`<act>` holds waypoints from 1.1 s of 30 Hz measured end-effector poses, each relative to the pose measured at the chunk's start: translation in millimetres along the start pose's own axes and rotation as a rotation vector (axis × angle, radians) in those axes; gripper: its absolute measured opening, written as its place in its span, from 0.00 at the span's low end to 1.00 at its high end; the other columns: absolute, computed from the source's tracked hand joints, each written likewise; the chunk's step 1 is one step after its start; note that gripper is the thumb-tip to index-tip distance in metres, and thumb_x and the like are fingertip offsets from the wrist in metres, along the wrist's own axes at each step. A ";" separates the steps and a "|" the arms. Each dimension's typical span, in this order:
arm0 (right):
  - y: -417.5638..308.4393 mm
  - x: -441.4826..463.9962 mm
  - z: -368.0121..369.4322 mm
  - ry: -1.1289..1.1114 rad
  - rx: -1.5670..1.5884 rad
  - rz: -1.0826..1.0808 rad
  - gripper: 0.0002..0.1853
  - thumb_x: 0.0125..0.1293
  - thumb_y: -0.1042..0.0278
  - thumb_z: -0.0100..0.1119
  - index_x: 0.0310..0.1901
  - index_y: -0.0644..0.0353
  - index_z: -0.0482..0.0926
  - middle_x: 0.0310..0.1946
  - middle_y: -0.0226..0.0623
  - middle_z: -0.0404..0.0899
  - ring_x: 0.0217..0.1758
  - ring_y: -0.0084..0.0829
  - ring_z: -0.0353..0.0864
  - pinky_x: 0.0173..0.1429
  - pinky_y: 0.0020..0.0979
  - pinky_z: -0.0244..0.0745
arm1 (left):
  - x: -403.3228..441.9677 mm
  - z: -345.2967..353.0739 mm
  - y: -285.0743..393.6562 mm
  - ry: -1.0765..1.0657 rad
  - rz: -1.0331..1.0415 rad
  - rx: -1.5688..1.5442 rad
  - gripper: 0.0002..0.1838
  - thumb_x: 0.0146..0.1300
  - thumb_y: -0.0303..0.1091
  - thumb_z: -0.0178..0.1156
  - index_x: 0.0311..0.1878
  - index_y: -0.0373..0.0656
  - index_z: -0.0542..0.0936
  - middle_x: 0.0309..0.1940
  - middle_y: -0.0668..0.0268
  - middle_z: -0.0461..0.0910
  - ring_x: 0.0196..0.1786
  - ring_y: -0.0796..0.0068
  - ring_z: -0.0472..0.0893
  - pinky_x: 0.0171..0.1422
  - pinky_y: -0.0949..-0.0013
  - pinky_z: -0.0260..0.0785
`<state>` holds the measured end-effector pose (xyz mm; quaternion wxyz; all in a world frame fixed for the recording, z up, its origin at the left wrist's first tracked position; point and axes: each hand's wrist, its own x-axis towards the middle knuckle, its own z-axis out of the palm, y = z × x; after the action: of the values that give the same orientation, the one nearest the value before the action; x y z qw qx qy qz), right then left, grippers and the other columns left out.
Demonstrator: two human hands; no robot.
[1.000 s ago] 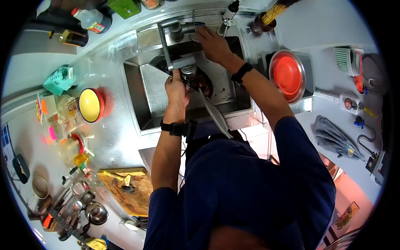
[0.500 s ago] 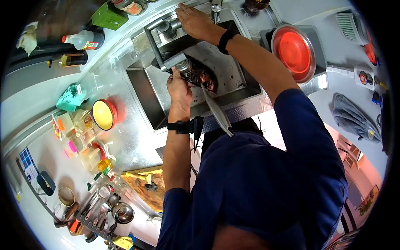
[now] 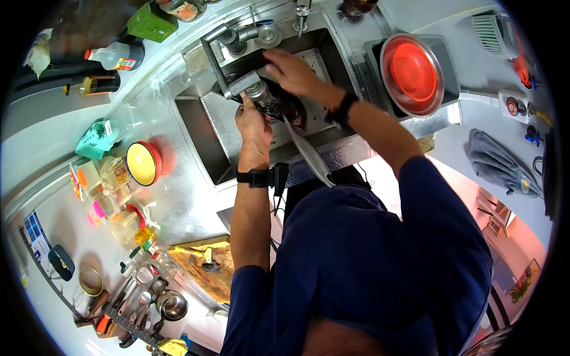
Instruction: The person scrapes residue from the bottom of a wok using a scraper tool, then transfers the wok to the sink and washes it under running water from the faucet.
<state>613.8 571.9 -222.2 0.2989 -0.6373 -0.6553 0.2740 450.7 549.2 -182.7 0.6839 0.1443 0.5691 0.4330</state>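
A dark pan [image 3: 273, 107] with a long grey handle [image 3: 312, 157] is in the steel sink [image 3: 219, 127], under the end of the angled faucet [image 3: 244, 84]. Dark and reddish matter shows inside it. My left hand [image 3: 255, 127] is closed at the pan's left rim, thumb up beside the faucet's end; its fingertips are partly hidden. Over the pan's far right side is my right hand [image 3: 294, 74], its fingers stretched out and apart from the faucet, with nothing visible in them. Whether it touches the pan is unclear.
Right of the sink, a red strainer [image 3: 412, 71] sits in a metal bowl. A yellow bowl [image 3: 142, 163] and containers stand on the left. Bottles [image 3: 122, 56] line the back ledge. A wooden board [image 3: 217, 270] and hanging utensils are lower left.
My right hand has come away from the area behind the faucet and moved down over the pan. My left hand stays at the pan's rim. The view has shifted.
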 end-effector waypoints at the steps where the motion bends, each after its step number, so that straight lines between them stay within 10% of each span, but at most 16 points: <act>1: 0.4 -21.8 11.4 -0.041 0.138 0.052 0.27 0.75 0.60 0.49 0.70 0.64 0.65 0.72 0.48 0.65 0.76 0.49 0.62 0.77 0.41 0.58 | 5.0 -4.9 -4.0 -0.017 0.010 0.008 0.19 0.77 0.48 0.53 0.45 0.40 0.78 0.33 0.67 0.83 0.26 0.74 0.79 0.23 0.71 0.67; 16: -57.2 -77.0 13.0 0.036 -0.115 -0.207 0.29 0.70 0.53 0.55 0.69 0.58 0.70 0.72 0.47 0.65 0.79 0.41 0.57 0.83 0.43 0.46 | -0.4 -52.2 -20.8 -0.359 -0.116 -0.055 0.29 0.76 0.55 0.50 0.64 0.38 0.72 0.60 0.60 0.77 0.61 0.65 0.78 0.67 0.60 0.71; 21: -44.2 -88.3 30.3 -0.105 -0.203 -0.340 0.29 0.71 0.52 0.55 0.70 0.55 0.70 0.72 0.35 0.67 0.77 0.34 0.62 0.84 0.42 0.44 | 18.3 -78.6 -46.2 -0.388 -0.281 -0.132 0.30 0.76 0.57 0.46 0.69 0.45 0.70 0.66 0.63 0.74 0.67 0.65 0.74 0.69 0.63 0.70; 27: -44.1 -82.0 38.7 -0.182 -0.173 -0.400 0.28 0.70 0.51 0.55 0.69 0.52 0.70 0.75 0.32 0.64 0.76 0.34 0.64 0.83 0.43 0.47 | 31.5 -119.4 -30.4 -0.572 -0.537 -0.103 0.20 0.78 0.50 0.48 0.61 0.48 0.75 0.47 0.72 0.80 0.39 0.80 0.77 0.48 0.73 0.69; 33: -36.1 -59.8 53.6 -0.256 -0.156 -0.397 0.28 0.69 0.53 0.58 0.68 0.51 0.71 0.76 0.33 0.60 0.77 0.45 0.59 0.80 0.44 0.53 | 20.7 -97.6 -16.3 -0.399 -0.459 -0.112 0.19 0.80 0.46 0.42 0.62 0.47 0.74 0.56 0.68 0.78 0.51 0.75 0.78 0.59 0.67 0.69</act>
<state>550.3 511.9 -234.0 0.2113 -0.4772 -0.8194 0.2372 369.1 526.6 -237.8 0.8690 0.0559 0.4167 0.2610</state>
